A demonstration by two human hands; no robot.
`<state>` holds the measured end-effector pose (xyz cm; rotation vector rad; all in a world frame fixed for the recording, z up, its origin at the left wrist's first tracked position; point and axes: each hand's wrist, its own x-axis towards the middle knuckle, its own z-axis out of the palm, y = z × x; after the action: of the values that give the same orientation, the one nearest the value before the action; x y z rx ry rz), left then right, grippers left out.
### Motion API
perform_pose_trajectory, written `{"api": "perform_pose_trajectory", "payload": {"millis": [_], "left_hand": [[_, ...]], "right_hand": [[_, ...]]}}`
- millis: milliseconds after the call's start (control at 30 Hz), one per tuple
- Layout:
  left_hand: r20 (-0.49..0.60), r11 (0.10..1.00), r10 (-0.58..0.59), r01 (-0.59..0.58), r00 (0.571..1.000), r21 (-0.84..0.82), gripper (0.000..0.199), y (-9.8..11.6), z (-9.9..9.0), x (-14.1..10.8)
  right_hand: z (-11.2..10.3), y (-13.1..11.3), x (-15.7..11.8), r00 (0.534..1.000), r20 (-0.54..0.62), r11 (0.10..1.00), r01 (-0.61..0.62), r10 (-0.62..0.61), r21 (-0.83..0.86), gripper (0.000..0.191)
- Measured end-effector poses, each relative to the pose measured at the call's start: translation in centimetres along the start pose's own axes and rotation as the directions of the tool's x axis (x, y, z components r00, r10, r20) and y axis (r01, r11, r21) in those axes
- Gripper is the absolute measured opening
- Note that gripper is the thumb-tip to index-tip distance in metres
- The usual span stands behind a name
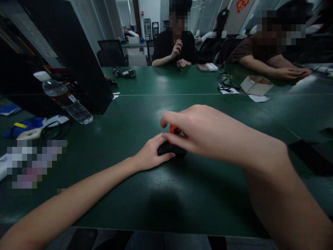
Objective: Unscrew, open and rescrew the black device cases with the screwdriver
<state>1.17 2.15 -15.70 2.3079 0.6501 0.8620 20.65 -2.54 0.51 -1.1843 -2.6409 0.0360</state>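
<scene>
On the green table (122, 198), my left hand (148, 154) grips a low black object (166, 148), shaped like a computer mouse, with the thumb along its near side. Above that object, my right hand (200, 128) curls its thumb and index finger around the red and black handle of a screwdriver (176, 129). The handle stands roughly upright, its rounded end showing between the fingers. Its lower end is hidden behind my right thumb and left fingers, so I cannot tell exactly where it meets the black object.
A tilted water bottle (66, 99) is at the left beside a large black case (70, 45). Cables (225, 81) and a small open box (256, 85) lie across the table. Two people sit opposite; one person's hand (177, 48) holds a thin tool. At right lies a dark flat object (312, 158).
</scene>
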Motion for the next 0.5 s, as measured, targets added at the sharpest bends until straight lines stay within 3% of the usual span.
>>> {"api": "perform_pose_trajectory", "payload": {"millis": [67, 167, 333, 400, 500], "left_hand": [[0.04, 0.998, -0.055, 0.055, 0.998, 0.019, 0.049, 0.1, -0.1, 0.2], [0.108, 0.995, -0.097, 0.093, 0.989, 0.04, 0.045, 0.4, -0.4, 0.5], [0.157, 0.991, -0.134, 0.131, 0.978, 0.029, 0.036, 0.4, -1.4, 0.8], [0.169, 0.988, -0.153, 0.151, 0.974, 0.027, 0.036, 0.2, -1.8, 0.9], [0.179, 0.984, -0.179, 0.174, 0.967, 0.044, 0.038, -0.2, -2.4, 1.1]], "right_hand": [[-0.2, 0.7, -0.6, 0.999, 0.031, 1.0, 0.007, -0.007, 0.009, 0.015], [0.0, 2.2, -1.8, 0.989, 0.141, 0.998, -0.046, 0.041, 0.033, 0.016], [0.7, 3.8, -2.6, 0.895, 0.407, 0.973, -0.223, 0.184, 0.05, 0.02], [0.6, 4.3, -2.8, 0.89, 0.414, 0.973, -0.228, 0.193, 0.038, 0.02], [0.7, 6.0, -3.6, 0.919, 0.338, 0.977, -0.215, 0.205, -0.007, 0.015]]}}
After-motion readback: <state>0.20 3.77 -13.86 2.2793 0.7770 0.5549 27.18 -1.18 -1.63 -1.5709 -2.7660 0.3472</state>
